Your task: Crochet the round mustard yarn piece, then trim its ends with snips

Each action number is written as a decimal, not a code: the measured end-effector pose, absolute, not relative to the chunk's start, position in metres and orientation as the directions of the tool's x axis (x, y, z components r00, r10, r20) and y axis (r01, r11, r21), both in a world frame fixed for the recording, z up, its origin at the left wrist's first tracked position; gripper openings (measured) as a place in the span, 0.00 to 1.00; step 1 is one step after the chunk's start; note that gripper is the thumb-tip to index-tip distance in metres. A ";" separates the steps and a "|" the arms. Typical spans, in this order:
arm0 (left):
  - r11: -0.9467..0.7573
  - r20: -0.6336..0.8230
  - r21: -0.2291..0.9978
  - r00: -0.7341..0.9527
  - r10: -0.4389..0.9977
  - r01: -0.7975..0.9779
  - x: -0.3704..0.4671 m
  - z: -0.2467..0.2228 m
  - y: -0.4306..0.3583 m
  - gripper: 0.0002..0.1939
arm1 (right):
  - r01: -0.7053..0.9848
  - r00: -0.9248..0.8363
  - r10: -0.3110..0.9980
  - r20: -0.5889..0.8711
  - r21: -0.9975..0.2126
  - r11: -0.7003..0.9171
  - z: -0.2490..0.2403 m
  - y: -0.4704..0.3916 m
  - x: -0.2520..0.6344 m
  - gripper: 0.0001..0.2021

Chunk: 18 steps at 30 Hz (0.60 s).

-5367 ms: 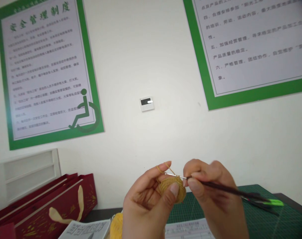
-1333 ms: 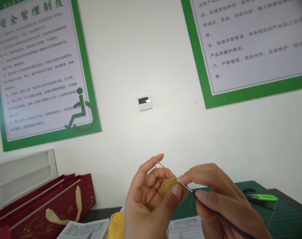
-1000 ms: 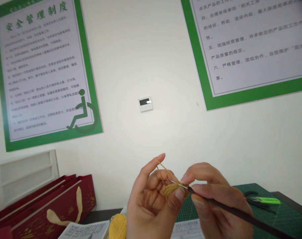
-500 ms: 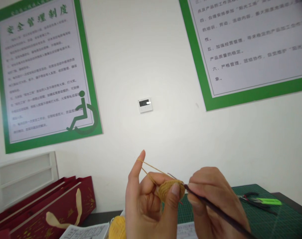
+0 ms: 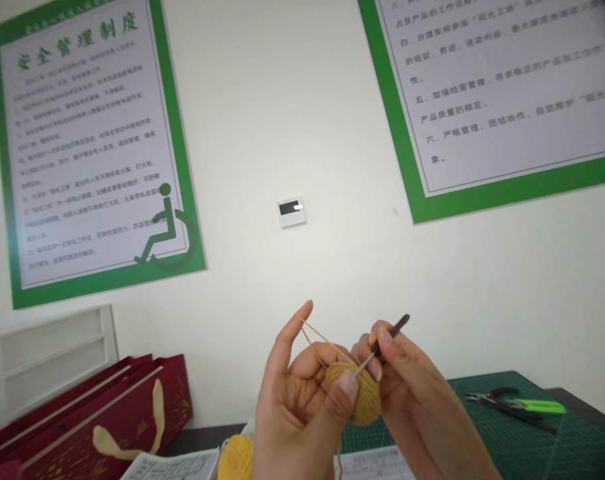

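Observation:
My left hand (image 5: 302,407) pinches a rounded mustard-yellow crocheted piece (image 5: 365,400) between thumb and fingers. Its index finger points up, with a strand of yellow yarn (image 5: 325,338) looped over it and running down to the piece. My right hand (image 5: 412,393) grips a crochet hook (image 5: 395,330) with a dark handle, which tilts up to the right. The hook's metal shaft reaches the top edge of the piece beside my left thumb. A yarn tail hangs below the piece.
A yellow yarn ball (image 5: 236,458) and printed papers (image 5: 175,465) lie at the front. Dark red gift bags (image 5: 127,417) stand at left. On the green cutting mat (image 5: 502,447) at right lie pliers (image 5: 497,398) and a bright green tool (image 5: 540,405). Behind is a wall with posters.
The hook has swung round, its handle now pointing up to the right instead of down. My right hand has turned with it. The crocheted piece has tilted, showing more of its surface, and my left hand shifted slightly right.

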<state>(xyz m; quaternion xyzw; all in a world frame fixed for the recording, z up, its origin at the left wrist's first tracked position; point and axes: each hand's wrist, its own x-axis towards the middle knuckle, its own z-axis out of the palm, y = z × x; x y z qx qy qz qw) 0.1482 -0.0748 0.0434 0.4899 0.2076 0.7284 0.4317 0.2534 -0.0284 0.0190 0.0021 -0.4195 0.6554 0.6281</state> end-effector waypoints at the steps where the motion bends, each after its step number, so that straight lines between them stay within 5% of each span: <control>1: -0.538 0.536 0.725 -0.138 0.833 -0.430 0.148 0.043 -0.074 0.45 | -0.834 -0.221 0.820 0.528 -0.538 0.122 0.019 -0.028 0.252 0.16; 18: -0.387 0.518 0.760 0.128 0.846 -0.522 0.138 0.042 -0.073 0.52 | -0.853 -0.143 0.794 0.591 -0.480 0.205 0.014 -0.035 0.251 0.11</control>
